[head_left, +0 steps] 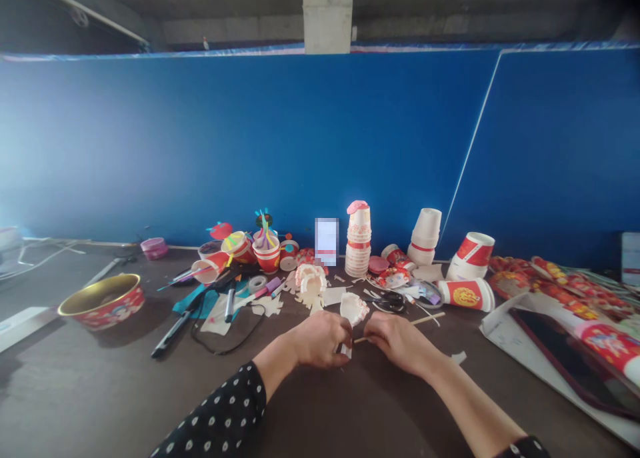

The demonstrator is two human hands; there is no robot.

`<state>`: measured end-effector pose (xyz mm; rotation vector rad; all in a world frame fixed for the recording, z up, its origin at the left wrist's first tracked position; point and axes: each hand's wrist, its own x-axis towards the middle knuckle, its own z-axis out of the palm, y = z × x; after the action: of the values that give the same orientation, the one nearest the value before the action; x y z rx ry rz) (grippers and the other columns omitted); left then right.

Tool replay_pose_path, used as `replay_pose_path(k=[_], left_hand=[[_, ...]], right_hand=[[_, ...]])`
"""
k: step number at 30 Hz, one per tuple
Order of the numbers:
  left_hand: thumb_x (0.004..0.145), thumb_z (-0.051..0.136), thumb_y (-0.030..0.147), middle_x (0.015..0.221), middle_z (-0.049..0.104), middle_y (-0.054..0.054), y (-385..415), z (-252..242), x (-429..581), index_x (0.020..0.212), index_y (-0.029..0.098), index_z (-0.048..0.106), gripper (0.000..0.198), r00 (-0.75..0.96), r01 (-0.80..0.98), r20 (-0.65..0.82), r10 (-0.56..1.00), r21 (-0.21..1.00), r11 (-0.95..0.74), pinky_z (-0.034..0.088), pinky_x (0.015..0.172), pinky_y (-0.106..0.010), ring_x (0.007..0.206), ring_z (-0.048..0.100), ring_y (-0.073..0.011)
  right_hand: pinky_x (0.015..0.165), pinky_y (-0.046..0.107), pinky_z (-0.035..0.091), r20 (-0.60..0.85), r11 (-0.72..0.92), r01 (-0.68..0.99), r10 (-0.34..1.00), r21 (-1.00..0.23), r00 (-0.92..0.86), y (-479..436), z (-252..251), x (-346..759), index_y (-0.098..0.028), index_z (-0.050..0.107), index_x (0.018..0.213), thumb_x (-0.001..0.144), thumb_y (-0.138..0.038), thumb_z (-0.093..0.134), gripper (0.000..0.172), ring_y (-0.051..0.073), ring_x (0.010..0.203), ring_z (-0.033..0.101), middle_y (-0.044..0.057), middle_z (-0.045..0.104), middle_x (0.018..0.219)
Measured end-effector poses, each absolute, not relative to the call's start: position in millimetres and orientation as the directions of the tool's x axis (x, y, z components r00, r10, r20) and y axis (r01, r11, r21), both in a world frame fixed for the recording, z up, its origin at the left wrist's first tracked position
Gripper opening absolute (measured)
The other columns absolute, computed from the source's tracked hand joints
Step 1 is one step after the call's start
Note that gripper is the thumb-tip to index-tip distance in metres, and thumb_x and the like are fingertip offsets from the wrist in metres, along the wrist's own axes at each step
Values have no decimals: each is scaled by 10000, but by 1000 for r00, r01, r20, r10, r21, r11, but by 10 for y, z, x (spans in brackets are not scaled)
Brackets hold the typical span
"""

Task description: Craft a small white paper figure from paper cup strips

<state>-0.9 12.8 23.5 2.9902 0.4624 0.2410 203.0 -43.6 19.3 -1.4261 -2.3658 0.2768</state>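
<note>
My left hand [323,338] is closed on a small white paper piece [347,351], pinched between thumb and fingers. My right hand [395,337] grips a thin wooden stick [429,319]. One end of the stick pokes out towards the paper; whether the two touch I cannot tell. Just beyond my hands lies a cut piece of paper cup [354,309] with a patterned side. Behind it rests a cut-open paper cup [312,283]. Black-handled scissors [391,303] lie beyond my right hand.
A tall stack of paper cups [357,251] stands by the blue wall [250,138]. Decorated cups [267,255] are at the back left. A red bowl [105,305], a marker [230,303] and a corded dark tool [175,331] lie left. A dark tablet [565,358] lies right.
</note>
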Motion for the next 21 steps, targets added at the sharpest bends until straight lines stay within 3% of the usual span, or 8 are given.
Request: replay_pose_path(k=[11,17,21], left_hand=[[775,565,224,756,651,-58,79,140,63,677,141,620,139,943,315,141,303,-69,-947,454,591,-237,644,606,-163],[715,587,131,699,636,-15,148,137,24,659,139,620,65,877,383,239,417,177,-907,418,566,-175,629,589,-119],[717,592,125,742,666,-8,233,79,-1,687,144,656,73,856,341,271,441,346,-874,417,565,-153,650,597,-103]], right_hand=[[690,239,402,220,471,822,881,-320,-419,-437,176,2023,-208,632,813,829,-134,414,231,148,774,576,19,621,811],[707,254,409,188,469,835,883,-288,-431,-472,226,1998,-224,645,872,801,-229,528,137,165,795,578,16,623,850],[772,252,411,181,505,806,863,-310,-471,-487,227,1925,-250,647,959,773,-307,611,198,176,887,580,9,632,944]])
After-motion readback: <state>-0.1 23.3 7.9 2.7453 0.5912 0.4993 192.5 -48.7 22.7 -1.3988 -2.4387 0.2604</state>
